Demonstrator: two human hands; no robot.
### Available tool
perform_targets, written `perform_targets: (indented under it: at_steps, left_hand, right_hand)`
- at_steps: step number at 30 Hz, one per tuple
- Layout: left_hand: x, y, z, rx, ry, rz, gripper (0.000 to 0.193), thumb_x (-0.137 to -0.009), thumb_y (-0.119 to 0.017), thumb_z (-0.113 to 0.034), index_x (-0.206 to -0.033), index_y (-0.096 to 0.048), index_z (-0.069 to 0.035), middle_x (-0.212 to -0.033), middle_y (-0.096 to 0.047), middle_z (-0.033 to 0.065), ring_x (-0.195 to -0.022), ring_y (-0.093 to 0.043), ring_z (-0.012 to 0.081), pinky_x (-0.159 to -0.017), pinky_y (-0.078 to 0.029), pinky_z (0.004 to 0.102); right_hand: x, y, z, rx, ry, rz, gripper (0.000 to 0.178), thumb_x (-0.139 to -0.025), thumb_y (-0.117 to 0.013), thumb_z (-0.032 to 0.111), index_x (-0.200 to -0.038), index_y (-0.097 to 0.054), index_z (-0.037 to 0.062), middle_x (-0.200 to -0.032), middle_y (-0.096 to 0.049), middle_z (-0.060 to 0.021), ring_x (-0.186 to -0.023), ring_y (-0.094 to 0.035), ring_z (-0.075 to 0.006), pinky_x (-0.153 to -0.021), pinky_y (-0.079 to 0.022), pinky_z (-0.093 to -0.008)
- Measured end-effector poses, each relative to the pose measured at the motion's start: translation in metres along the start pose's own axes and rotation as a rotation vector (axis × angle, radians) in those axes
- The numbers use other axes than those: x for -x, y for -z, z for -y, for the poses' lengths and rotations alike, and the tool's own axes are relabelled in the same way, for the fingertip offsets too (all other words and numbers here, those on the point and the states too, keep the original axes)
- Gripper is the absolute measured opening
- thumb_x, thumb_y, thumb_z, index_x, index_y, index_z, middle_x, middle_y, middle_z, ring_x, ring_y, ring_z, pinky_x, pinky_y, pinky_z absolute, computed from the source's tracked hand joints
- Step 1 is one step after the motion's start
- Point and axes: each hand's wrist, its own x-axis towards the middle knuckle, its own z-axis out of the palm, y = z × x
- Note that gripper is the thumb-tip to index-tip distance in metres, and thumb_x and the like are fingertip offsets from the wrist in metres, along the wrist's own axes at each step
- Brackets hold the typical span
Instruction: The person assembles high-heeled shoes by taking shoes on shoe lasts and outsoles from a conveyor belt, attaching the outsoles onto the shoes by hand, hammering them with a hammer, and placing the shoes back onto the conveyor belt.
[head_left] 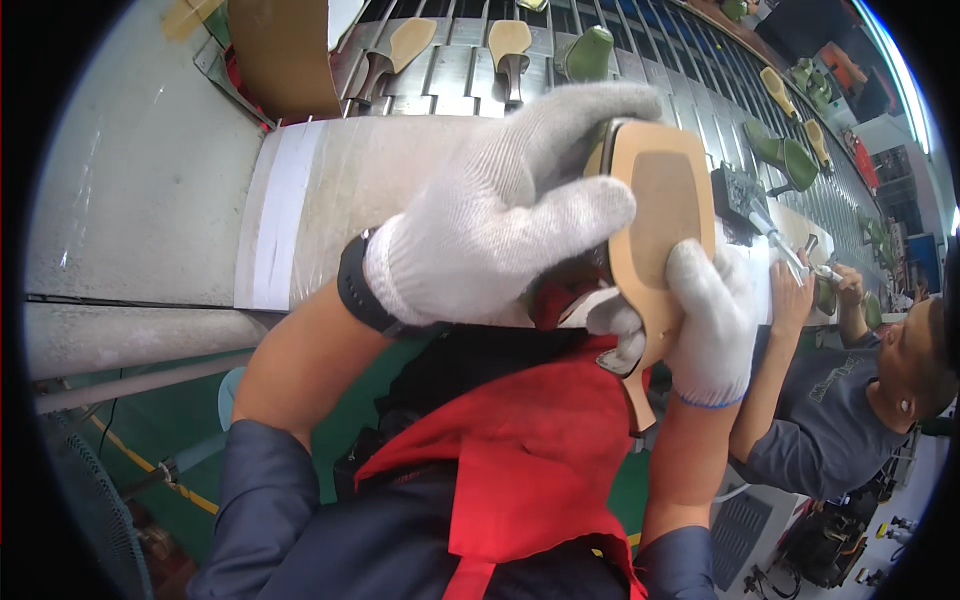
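Note:
My left hand [480,225], in a white knit glove, grips the wide front part of a tan shoe sole [665,195], its thumb on the near edge and fingers reaching over the far side. The sole faces up, with a darker brown patch on its forepart and a narrow waist running down toward me. Around that waist closes my right hand [715,320], also gloved, thumb pressed on the face. A dark rim shows behind the sole's left edge; what lies beneath is mostly hidden. Below my left wrist a dark red thing [552,300] shows in part.
A slatted metal conveyor [435,80] carries tan soles with dark heels [509,50] and green shoe lasts [585,55]. A cardboard box [282,55] stands at far left. At right, a co-worker [830,400] handles something small. A fan [90,500] stands lower left.

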Motion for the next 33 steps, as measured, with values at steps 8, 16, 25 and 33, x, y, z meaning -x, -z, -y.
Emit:
perform_targets:
  at_steps: [8,16,25,33]
  left_hand:
    - [0.05,-0.018,-0.023,-0.006,0.017,-0.087,0.054,-0.117,-0.048,-0.032,-0.156,-0.047,0.006,-0.152,-0.062,0.0275,-0.133,-0.069,0.0333,-0.113,-0.056,0.0466]
    - [0.09,-0.034,-0.046,0.054,0.085,-0.274,0.03,-0.115,-0.052,-0.018,-0.137,-0.053,0.003,-0.143,-0.064,0.0373,-0.12,-0.075,0.0427,-0.099,-0.065,0.0551]
    - [0.092,-0.029,-0.068,-0.027,0.164,-0.406,0.023,-0.104,-0.071,-0.009,-0.12,-0.057,0.0,-0.125,-0.074,0.0316,-0.116,-0.076,0.0368,-0.101,-0.065,0.0545]
    - [0.09,-0.017,-0.073,-0.198,0.041,-0.273,0.031,-0.102,-0.08,-0.019,-0.117,-0.058,-0.001,-0.117,-0.075,0.0232,-0.106,-0.077,0.029,-0.113,-0.054,0.0569]
  right_hand:
    - [0.048,-0.021,-0.025,0.156,0.079,0.084,0.039,-0.109,-0.061,0.025,-0.122,-0.074,-0.01,-0.094,-0.081,-0.0154,-0.082,-0.078,-0.0183,-0.073,-0.063,-0.0321]
    - [0.059,-0.037,-0.036,0.533,0.225,0.18,0.013,-0.094,-0.077,0.011,-0.098,-0.077,-0.0012,-0.076,-0.073,-0.0156,-0.062,-0.071,-0.0353,-0.059,-0.055,-0.0411]
    - [0.055,-0.057,-0.043,0.68,0.522,0.085,0.016,-0.089,-0.086,0.015,-0.096,-0.078,0.0027,-0.074,-0.069,-0.0136,-0.061,-0.066,-0.0348,-0.057,-0.051,-0.0444]
    - [0.055,-0.061,-0.039,0.768,0.543,0.147,0.02,-0.09,-0.087,0.018,-0.1,-0.078,0.0037,-0.075,-0.07,-0.0125,-0.061,-0.068,-0.0319,-0.057,-0.052,-0.0421]
